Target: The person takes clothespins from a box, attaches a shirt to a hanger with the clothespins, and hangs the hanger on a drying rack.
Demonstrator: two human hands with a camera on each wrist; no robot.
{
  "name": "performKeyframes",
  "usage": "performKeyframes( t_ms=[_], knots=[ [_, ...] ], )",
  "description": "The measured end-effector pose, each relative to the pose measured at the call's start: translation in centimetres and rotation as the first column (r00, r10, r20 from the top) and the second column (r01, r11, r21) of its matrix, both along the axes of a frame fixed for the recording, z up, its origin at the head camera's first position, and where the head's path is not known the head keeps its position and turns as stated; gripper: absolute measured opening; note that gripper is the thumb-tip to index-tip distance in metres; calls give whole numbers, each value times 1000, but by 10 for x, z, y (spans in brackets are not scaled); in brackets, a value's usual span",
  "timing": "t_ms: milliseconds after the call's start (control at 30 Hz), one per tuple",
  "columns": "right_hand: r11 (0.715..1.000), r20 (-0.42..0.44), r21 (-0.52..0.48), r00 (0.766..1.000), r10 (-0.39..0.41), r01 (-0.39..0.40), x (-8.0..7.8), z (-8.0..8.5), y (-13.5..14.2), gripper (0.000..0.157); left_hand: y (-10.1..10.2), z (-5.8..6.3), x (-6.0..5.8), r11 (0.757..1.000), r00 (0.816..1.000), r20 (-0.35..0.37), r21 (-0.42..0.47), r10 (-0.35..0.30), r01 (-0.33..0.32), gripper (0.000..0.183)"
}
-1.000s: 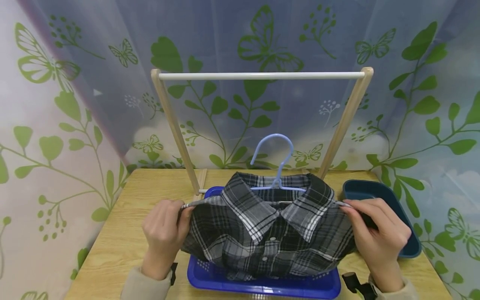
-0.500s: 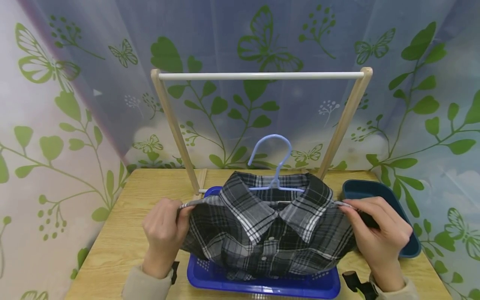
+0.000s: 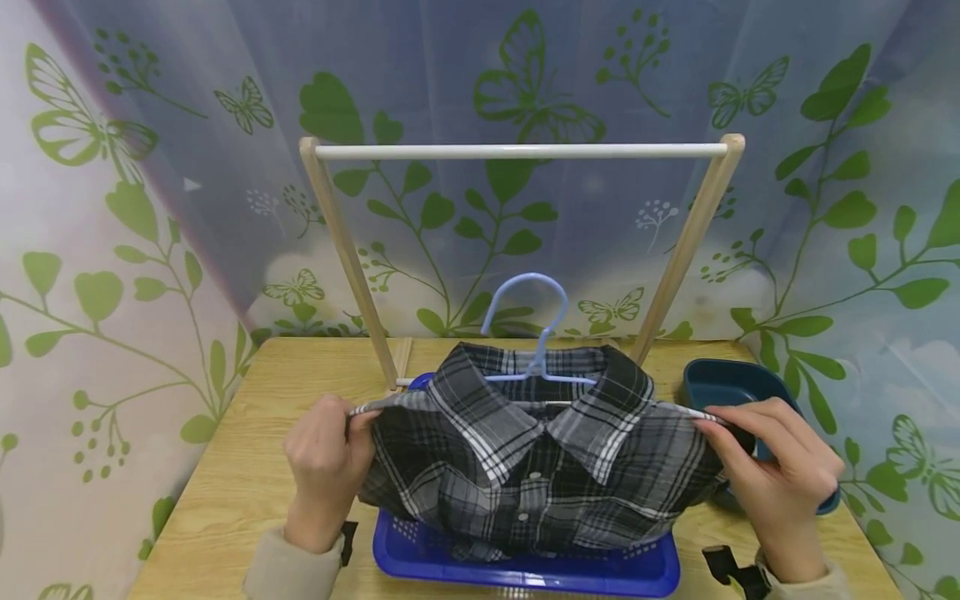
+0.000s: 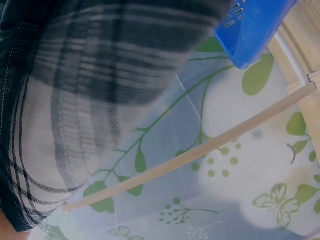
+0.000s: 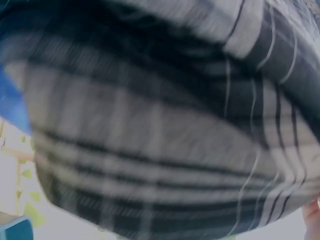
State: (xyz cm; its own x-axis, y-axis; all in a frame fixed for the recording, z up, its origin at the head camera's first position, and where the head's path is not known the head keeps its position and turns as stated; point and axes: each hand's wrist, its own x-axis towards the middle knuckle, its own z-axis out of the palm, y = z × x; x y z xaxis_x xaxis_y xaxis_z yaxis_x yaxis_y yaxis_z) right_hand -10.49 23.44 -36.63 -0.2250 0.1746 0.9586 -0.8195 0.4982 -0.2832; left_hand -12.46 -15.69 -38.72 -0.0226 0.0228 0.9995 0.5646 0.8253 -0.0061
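A black, grey and white plaid shirt (image 3: 517, 467) with a collar and white buttons is stretched between both hands. My left hand (image 3: 324, 458) pinches its shoulder on the left, and my right hand (image 3: 783, 475) pinches the other shoulder between thumb and fingers. A light blue hanger (image 3: 538, 354) sits inside the collar, its hook standing up above the neckline; its arms run down hidden within the cloth. Below the shirt lies a blue basket (image 3: 525, 571) with perforated sides. In both wrist views the plaid cloth fills much of the picture, close to the lens.
Behind the shirt stands a rack with wooden legs (image 3: 693, 242) and a white rod (image 3: 521, 152) across the top. A dark teal bin (image 3: 731, 375) sits at the right of the wooden table (image 3: 247, 450). A leaf-patterned curtain (image 3: 450, 75) surrounds the table.
My right hand has moved a little to the right, drawing its shoulder of the shirt outward. Collar and hanger have shifted slightly left. My left hand has barely moved.
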Motion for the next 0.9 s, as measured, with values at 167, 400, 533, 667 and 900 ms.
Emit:
performKeyframes(
  t_ms=[167,400,533,667,900],
  knots=[
    [1000,49,17,999,-20,19,1,-5,10,38,-1,-3,-3,1000,1000,5,11,3,-3,52],
    [999,70,11,997,-33,33,1,-13,22,38,-1,-2,-8,1000,1000,15,19,5,-5,52],
    [999,104,22,994,-44,42,3,-18,31,36,-1,0,-10,1000,1000,23,20,4,-4,52],
    [999,168,7,985,-39,38,3,-24,42,27,-2,-1,-12,1000,999,39,23,9,-10,52],
    [997,227,-50,973,-39,52,-4,-38,63,16,-7,-8,-18,1000,998,66,15,18,-19,52]
  ],
)
